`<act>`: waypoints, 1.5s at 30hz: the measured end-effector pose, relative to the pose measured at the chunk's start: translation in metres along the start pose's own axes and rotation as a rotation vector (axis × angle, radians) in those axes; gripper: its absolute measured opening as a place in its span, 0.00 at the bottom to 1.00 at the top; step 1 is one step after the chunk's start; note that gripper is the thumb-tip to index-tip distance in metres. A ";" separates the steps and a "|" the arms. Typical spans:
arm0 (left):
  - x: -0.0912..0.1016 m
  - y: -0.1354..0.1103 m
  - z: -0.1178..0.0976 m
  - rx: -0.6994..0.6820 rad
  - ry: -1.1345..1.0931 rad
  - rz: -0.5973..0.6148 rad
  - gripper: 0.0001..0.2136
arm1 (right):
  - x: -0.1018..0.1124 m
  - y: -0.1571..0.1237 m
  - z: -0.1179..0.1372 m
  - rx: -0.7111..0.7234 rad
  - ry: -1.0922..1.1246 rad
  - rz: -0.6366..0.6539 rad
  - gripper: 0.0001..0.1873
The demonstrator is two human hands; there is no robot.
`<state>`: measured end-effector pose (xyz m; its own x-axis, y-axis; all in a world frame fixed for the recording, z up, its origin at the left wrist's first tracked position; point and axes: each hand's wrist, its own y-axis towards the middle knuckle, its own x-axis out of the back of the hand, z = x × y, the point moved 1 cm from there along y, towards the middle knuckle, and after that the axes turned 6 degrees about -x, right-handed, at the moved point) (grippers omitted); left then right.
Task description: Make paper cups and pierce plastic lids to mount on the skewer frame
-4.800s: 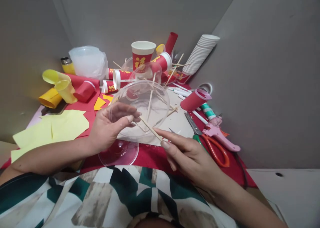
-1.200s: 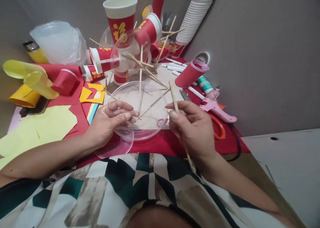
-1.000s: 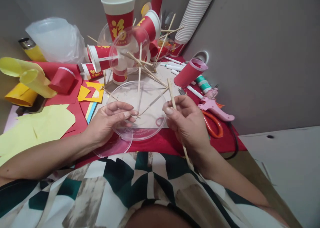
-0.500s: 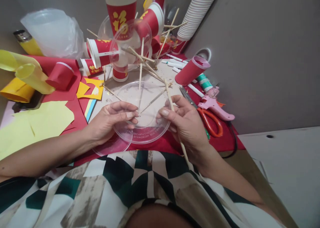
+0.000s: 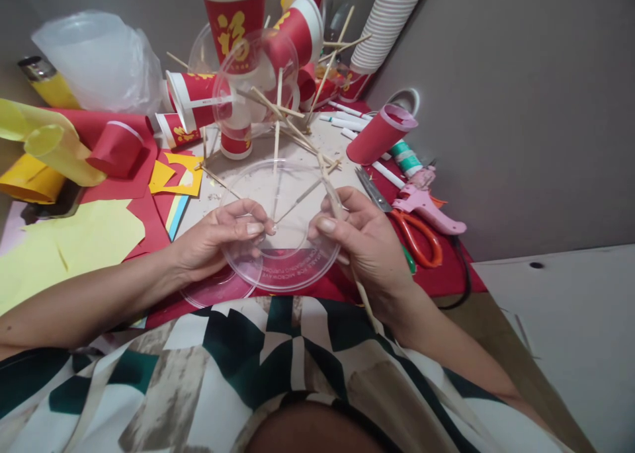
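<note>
My left hand [image 5: 218, 236] pinches the left rim of a clear plastic lid [image 5: 280, 268], thumb on top, fingers curled below. Thin wooden skewers [image 5: 297, 205] stick to the lid and run up to a structure of red paper cups [image 5: 233, 43] and a second clear lid behind it. My right hand [image 5: 370, 245] grips a long wooden stick [image 5: 331, 192] that crosses its palm and points down past my wrist; its thumb presses on the lid's right rim. Another clear lid [image 5: 213, 294] lies flat under my left wrist.
Orange-handled scissors [image 5: 417, 231], a pink glue gun [image 5: 429, 205], a red paper roll [image 5: 380, 134] and white markers [image 5: 347, 112] lie at the right. A stack of white cups [image 5: 389, 23] leans on the wall. Yellow paper [image 5: 74, 238], rolled paper [image 5: 59, 155] and a plastic bag [image 5: 94, 59] fill the left.
My right hand with the stick has moved left and closed in on the lid's right rim. The lid has come slightly nearer to me. My left hand keeps its hold.
</note>
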<state>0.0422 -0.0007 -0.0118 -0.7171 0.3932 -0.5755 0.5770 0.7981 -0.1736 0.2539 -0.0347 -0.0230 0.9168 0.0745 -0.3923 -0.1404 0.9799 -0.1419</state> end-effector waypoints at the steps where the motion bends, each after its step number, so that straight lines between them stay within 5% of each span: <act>1: 0.000 0.000 0.000 0.002 -0.005 0.011 0.08 | 0.000 0.000 0.000 -0.007 0.001 0.001 0.16; 13: 0.001 0.001 0.003 0.021 0.025 -0.009 0.10 | 0.002 0.001 0.001 -0.023 -0.050 -0.005 0.17; 22: -0.006 -0.010 -0.013 -0.291 0.400 -0.235 0.07 | 0.036 -0.002 0.013 0.087 -0.401 -0.186 0.14; 29: -0.015 -0.025 -0.026 -0.594 0.578 -0.327 0.06 | 0.016 -0.003 -0.007 0.151 -1.161 0.304 0.14; 32: -0.013 -0.025 -0.025 -0.575 0.600 -0.329 0.06 | 0.016 0.001 -0.004 0.267 -1.346 0.301 0.17; 38: -0.005 -0.011 -0.022 -0.409 0.416 -0.344 0.09 | 0.054 -0.007 0.019 0.384 -1.858 -0.127 0.18; 45: 0.005 -0.007 -0.007 -0.266 0.282 -0.304 0.12 | 0.076 -0.006 0.008 0.404 -2.080 0.010 0.17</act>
<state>0.0322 -0.0011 -0.0075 -0.9366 0.2037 -0.2850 0.2318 0.9704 -0.0683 0.3270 -0.0330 -0.0446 -0.0739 -0.1542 0.9853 -0.3392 0.9330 0.1206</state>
